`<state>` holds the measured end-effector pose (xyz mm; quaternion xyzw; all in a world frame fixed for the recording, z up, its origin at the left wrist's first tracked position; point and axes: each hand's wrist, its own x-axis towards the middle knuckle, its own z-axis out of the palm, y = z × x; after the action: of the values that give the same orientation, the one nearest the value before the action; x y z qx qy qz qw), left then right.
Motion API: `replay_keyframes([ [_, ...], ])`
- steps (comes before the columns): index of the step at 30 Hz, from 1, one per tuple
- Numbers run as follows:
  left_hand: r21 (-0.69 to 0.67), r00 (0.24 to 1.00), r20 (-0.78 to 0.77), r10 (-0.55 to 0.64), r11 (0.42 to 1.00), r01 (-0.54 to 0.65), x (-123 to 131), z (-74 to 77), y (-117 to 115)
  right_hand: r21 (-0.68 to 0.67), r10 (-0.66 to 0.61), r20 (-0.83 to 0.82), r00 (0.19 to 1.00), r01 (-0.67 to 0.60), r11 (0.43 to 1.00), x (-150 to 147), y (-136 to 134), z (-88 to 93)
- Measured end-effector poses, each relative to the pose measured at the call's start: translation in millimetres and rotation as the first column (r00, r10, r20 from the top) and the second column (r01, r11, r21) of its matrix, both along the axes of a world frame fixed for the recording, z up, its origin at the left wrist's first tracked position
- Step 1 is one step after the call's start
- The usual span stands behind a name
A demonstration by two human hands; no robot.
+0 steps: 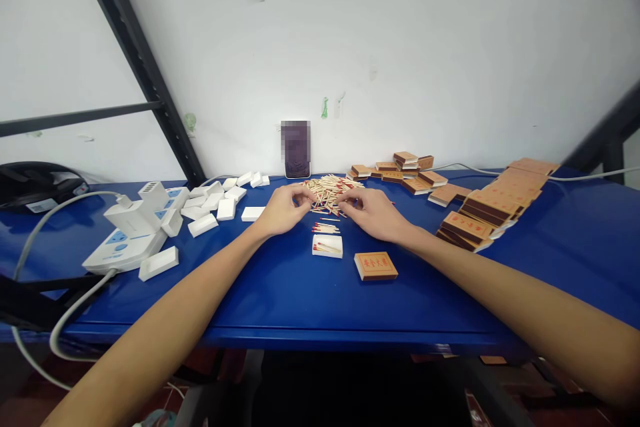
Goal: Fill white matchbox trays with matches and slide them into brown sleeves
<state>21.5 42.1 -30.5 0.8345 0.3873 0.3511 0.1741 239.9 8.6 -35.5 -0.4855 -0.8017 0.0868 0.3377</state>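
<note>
My left hand (289,208) curls its fingers and thumb together at the left edge of a loose pile of red-tipped matches (327,192). Whatever is between those fingertips is too small to make out. At the pile's right side, my right hand (371,211) pinches matches with thumb and forefinger. Nearer to me, several matches (326,228) lie side by side in a small row. Below them is a white matchbox tray (334,251) with a few matches inside. To its right sits an orange-brown matchbox sleeve (376,265) with red characters.
White matchbox trays (213,201) are scattered at left, beside a power strip (123,248) with plugs and cables. Matchbox sleeves lie stacked (505,197) at right and heaped (407,170) at the back. A phone-like device (298,163) leans on the wall. The blue table (300,307) has a front edge close to me.
</note>
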Motion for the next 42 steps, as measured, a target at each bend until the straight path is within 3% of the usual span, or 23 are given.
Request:
replay_keyframes([
  [9, 0.135, 0.984, -0.05, -0.172, 0.975, 0.178, 14.5, 1.1, -17.5, 0.092, 0.153, 0.063, 0.986, -0.158, 0.983, -9.7, -4.8, -0.1],
  [15, 0.031, 0.98, 0.078, -0.181, 0.983, 0.179, 16.5, 2.9, -19.6, 0.096, 0.172, -0.129, 0.977, -0.161, 0.982, -9.7, -8.0, -0.5],
  [18, 0.13, 0.987, -0.087, -0.136, 0.98, 0.147, 10.9, 0.4, -14.0, 0.088, 0.181, -0.153, 0.972, -0.169, 0.982, -8.3, -8.5, -1.1],
  [21, 0.271, 0.935, -0.353, -0.04, 0.952, 0.143, 5.2, -3.4, -8.4, 0.055, 0.176, -0.112, 0.978, -0.171, 0.984, -7.0, -8.9, -0.5],
  [23, 0.297, 0.901, -0.433, 0.018, 0.947, 0.124, 2.9, -4.9, -6.3, 0.054, 0.173, -0.075, 0.982, -0.169, 0.984, -5.8, -8.8, 0.6],
  [29, 0.252, 0.854, -0.519, 0.037, 0.961, 0.111, 1.2, -3.9, -5.6, 0.06, 0.124, 0.05, 0.991, -0.126, 0.99, -2.3, -6.3, 2.0],
  [38, 0.25, 0.829, -0.553, 0.086, 0.966, 0.067, -0.1, -1.6, -6.3, 0.063, 0.256, 0.149, 0.955, -0.268, 0.961, -3.9, -4.5, -4.3],
  [42, 0.179, 0.806, -0.589, 0.068, 0.983, 0.047, -2.8, 2.7, -5.7, 0.103, 0.252, 0.176, 0.952, -0.272, 0.957, -1.2, 0.0, -8.3],
])
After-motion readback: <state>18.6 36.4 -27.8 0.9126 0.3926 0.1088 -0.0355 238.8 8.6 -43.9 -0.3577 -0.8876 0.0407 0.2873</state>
